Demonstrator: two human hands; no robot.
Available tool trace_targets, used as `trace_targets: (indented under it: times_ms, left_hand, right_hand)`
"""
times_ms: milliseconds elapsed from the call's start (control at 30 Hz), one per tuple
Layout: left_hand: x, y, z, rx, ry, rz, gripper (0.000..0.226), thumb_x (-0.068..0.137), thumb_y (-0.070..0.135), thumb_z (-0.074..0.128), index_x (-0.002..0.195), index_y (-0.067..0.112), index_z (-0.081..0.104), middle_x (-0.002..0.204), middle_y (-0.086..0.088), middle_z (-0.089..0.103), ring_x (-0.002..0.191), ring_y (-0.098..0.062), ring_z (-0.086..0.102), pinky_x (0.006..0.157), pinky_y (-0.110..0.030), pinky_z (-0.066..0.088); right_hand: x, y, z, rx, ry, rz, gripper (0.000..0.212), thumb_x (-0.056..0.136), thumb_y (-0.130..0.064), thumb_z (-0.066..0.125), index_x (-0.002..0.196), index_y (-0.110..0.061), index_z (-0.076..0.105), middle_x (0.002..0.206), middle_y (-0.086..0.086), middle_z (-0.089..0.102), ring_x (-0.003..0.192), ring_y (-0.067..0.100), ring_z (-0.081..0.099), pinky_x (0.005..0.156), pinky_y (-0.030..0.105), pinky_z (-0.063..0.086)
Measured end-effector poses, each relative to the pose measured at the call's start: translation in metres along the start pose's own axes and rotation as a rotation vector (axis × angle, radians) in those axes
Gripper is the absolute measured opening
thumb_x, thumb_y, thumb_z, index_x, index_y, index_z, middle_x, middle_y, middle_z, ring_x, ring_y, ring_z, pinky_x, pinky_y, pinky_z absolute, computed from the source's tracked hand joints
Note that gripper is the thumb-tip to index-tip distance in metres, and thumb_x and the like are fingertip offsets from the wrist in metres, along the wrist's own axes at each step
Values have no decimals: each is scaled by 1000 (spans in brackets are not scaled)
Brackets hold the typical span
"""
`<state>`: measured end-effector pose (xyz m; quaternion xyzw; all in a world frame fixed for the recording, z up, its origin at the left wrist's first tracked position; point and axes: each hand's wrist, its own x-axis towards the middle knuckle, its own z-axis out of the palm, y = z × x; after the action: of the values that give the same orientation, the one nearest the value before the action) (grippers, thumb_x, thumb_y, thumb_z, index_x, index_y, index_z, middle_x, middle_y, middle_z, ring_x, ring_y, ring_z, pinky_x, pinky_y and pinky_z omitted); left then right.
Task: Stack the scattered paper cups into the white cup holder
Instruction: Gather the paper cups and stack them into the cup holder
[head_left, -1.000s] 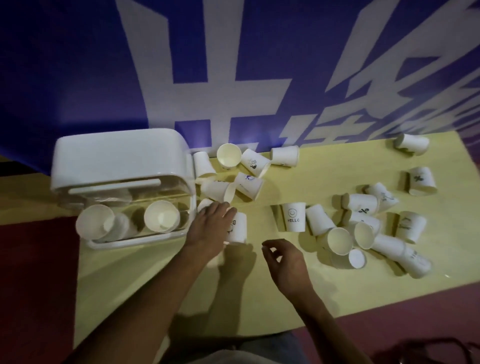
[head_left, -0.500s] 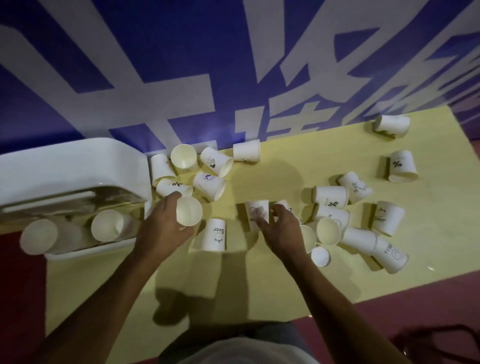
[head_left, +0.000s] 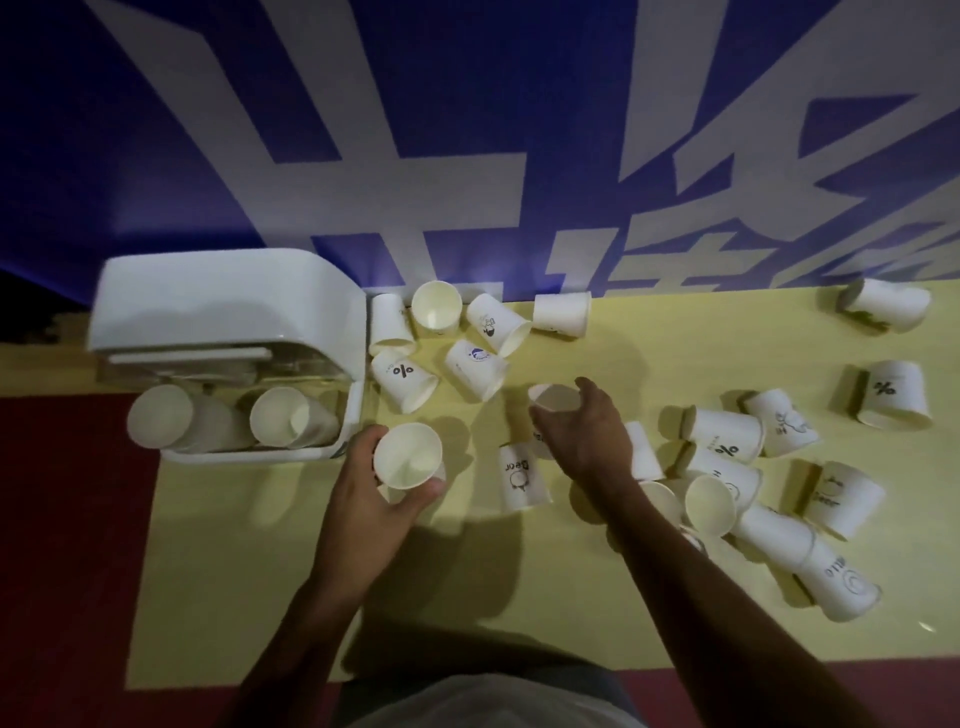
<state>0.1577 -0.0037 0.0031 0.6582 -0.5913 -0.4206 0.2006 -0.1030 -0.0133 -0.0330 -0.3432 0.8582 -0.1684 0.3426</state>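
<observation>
The white cup holder (head_left: 228, 306) sits at the left of the frame on the yellow table (head_left: 571, 597), and two stacks of cups (head_left: 218, 423) lie on their sides in its open front, mouths toward the camera. Just right of its lower corner, the left hand (head_left: 371, 499) grips a plain paper cup (head_left: 408, 455) around the wall, mouth up. Near the centre, the right hand (head_left: 582, 431) curls its fingers around a second cup (head_left: 553, 399), lifted and tilted. Below it a cup marked "Beer" (head_left: 522, 475) stands upside down. Loose cups lie in a cluster (head_left: 457, 338) above the hands and in a wider scatter (head_left: 769, 467) at right. A blue banner (head_left: 467, 130) with large white characters fills the upper frame.
</observation>
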Motion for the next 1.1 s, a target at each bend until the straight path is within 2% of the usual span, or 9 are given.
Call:
trace_targets:
  times_ms: [67, 167, 300, 400, 500, 667, 767, 933, 1100]
  left_hand:
    - [0, -6, -14, -27, 20, 0, 72, 75, 40, 88, 132, 40, 45, 124, 23, 57, 112, -11, 59, 94, -45, 54]
    - [0, -12, -38, -56, 73, 28, 69, 77, 38, 87, 132, 39, 45, 124, 24, 56, 113, -5, 58, 92, -43, 55]
    - [4, -20, -75, -56, 143, 77, 71, 74, 27, 89, 130, 36, 47, 121, 39, 51, 107, 3, 54, 86, -32, 51]
    - [16, -30, -105, -69, 209, 120, 74, 68, 37, 92, 128, 28, 48, 118, 32, 53, 106, -5, 56, 84, -30, 52]
    - [30, -37, -132, -116, 246, 136, 77, 64, 57, 86, 125, 31, 47, 120, 16, 56, 111, -10, 57, 88, -30, 52]
    - [55, -58, -145, -117, 196, 115, 75, 75, 41, 88, 136, 33, 44, 130, 8, 58, 120, -16, 58, 98, -41, 54]
    - [65, -66, -138, -64, 156, 115, 76, 75, 43, 86, 138, 29, 46, 133, 10, 58, 122, -15, 56, 97, -34, 52]
    - [85, -84, -124, 41, 40, 21, 79, 71, 42, 91, 136, 30, 48, 129, 5, 62, 118, -19, 59, 82, -29, 46]
    - [92, -92, -129, 31, -91, -7, 83, 69, 35, 90, 138, 28, 45, 125, 4, 62, 116, -24, 61, 92, -44, 54]
  right_hand:
    - [-21, -9, -1, 70, 88, -136, 85, 83, -54, 74, 151, -15, 40, 144, 6, 54, 127, 28, 55, 101, 41, 47]
    - [-48, -33, 8, 176, 135, -334, 85, 80, -51, 80, 149, -17, 43, 134, 0, 56, 112, 22, 61, 91, 42, 55]
    - [-83, -78, 29, 245, 126, -513, 74, 78, -51, 83, 139, -21, 54, 129, -9, 58, 116, 7, 55, 89, 29, 53]
    - [-106, -105, 51, 303, 80, -522, 70, 73, -52, 87, 130, -28, 54, 120, -27, 53, 108, 7, 57, 81, 38, 57]
    - [-122, -120, 72, 374, 43, -456, 77, 66, -56, 89, 129, -32, 54, 121, -28, 54, 104, 6, 59, 75, 42, 59]
    - [-144, -137, 90, 460, 76, -443, 73, 70, -56, 86, 132, -33, 53, 125, -22, 58, 105, 10, 62, 66, 35, 58]
    - [-152, -143, 97, 426, 114, -463, 74, 75, -48, 86, 139, -30, 51, 134, -17, 56, 110, 13, 61, 69, 31, 58]
    - [-157, -157, 110, 380, 119, -514, 81, 76, -45, 85, 145, -25, 47, 141, -15, 53, 113, 12, 60, 75, 25, 57]
    - [-150, -181, 131, 286, 53, -627, 78, 77, -44, 87, 142, -24, 49, 137, -20, 54, 121, 5, 56, 83, 26, 55]
